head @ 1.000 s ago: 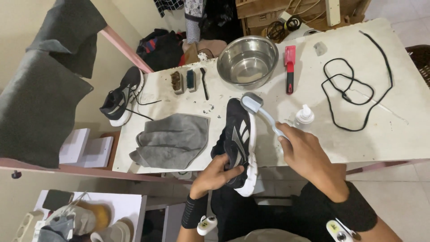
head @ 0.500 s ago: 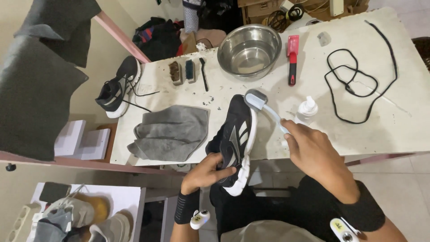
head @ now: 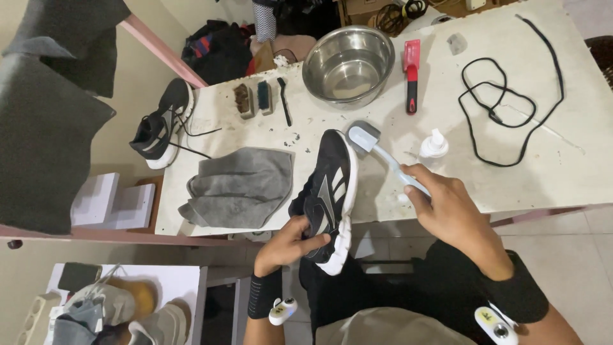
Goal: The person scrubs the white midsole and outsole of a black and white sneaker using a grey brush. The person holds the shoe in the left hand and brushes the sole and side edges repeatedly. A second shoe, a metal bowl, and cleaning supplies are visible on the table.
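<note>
My left hand [head: 288,244] grips the heel end of a black sneaker [head: 329,188] with a white sole and white stripes, held on its side over the table's near edge. My right hand [head: 446,211] holds the pale handle of a long brush [head: 372,146]. The brush's grey head rests against the toe end of the sneaker's white sole. Both wrists wear black sleeves with small white devices strapped below them.
On the white table [head: 575,172] lie a crumpled grey cloth [head: 241,187], a steel bowl [head: 348,64], a red brush [head: 412,73], three small brushes [head: 263,99], a white pump bottle [head: 433,144] and black laces [head: 511,102]. A second black sneaker [head: 161,126] sits at the left corner.
The sneaker and my left hand have shifted slightly left and down in view. The brush head has stayed at the toe end of the sole, moving a little along it.
</note>
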